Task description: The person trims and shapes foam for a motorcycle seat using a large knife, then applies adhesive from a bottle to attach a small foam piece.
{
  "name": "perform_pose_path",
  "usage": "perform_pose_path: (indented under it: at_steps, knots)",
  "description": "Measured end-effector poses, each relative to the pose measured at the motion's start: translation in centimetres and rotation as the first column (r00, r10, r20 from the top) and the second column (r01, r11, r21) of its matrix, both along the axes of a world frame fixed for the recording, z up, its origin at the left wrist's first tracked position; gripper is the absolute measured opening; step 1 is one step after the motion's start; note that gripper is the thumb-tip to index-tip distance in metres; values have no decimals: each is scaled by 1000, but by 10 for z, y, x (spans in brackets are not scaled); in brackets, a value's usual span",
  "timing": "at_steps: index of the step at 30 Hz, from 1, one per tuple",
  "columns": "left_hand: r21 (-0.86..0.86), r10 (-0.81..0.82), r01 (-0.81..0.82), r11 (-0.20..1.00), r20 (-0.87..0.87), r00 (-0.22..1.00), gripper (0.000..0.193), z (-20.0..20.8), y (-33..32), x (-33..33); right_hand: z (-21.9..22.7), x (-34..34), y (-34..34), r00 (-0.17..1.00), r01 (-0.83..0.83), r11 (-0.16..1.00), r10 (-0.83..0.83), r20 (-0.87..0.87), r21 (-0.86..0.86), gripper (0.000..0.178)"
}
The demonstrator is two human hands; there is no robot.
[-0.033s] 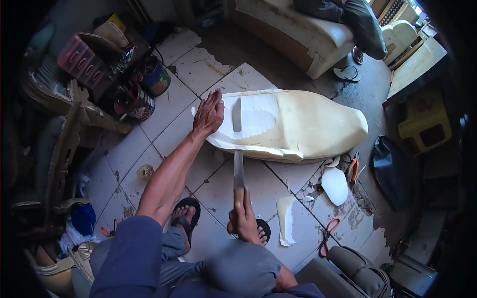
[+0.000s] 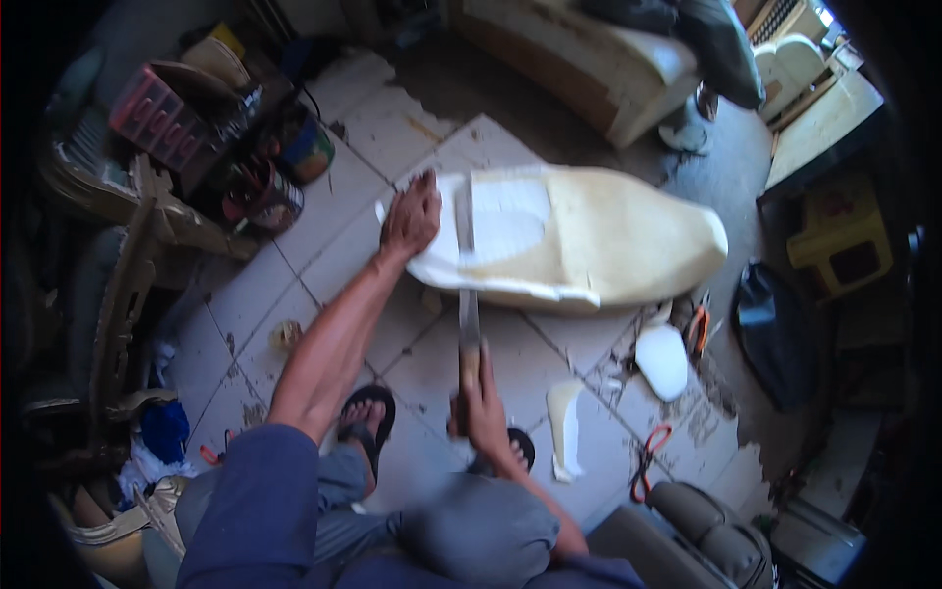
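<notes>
A cream foam seat block (image 2: 638, 236), long and rounded at its right end, lies on the tiled floor. Its left part shows a paler, freshly cut hollow. My left hand (image 2: 412, 218) lies on the left end of the foam, fingers stretched out and pointing away. In my right hand (image 2: 481, 407) I grip the wooden handle of a long knife (image 2: 471, 324). The blade runs into the near side of the foam, and its far part shows again in the hollow; the stretch between is hidden by foam.
Foam offcuts (image 2: 661, 363) and orange-handled scissors (image 2: 652, 459) lie on the floor at right. Tubs of tools (image 2: 263, 201) and a pink drawer unit (image 2: 152, 123) stand at left. A person's leg (image 2: 721, 49) shows beside a large foam-covered piece (image 2: 589, 69) at the back.
My right hand and the knife have shifted slightly away from me, with the blade still in the foam. My left hand stays on the foam's left end.
</notes>
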State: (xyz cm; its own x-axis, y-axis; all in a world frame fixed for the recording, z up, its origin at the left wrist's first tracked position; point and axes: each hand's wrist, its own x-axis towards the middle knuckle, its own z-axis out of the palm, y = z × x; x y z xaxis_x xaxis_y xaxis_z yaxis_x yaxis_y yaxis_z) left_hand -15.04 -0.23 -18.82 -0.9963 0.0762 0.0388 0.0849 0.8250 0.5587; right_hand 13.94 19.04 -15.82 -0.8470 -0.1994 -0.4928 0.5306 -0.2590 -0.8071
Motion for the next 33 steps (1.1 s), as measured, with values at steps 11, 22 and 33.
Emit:
perform_pose_path:
  at_steps: [11, 22, 33]
  knots:
    - [-19, 40, -43, 999, -126, 991, 63, -44, -23, 14, 17, -46, -22, 996, -22, 996, 29, 81, -81, 66]
    - [-275, -298, 281, 920, -23, 954, 66, 5, 147, 62, 4, 37, 3, 994, -44, 999, 44, 98, 3, 68]
    - [-285, -255, 242, 928, -10, 967, 67, 12, 163, 58, -31, 17, -11, 990, 20, 998, -11, -138, 59, 60]
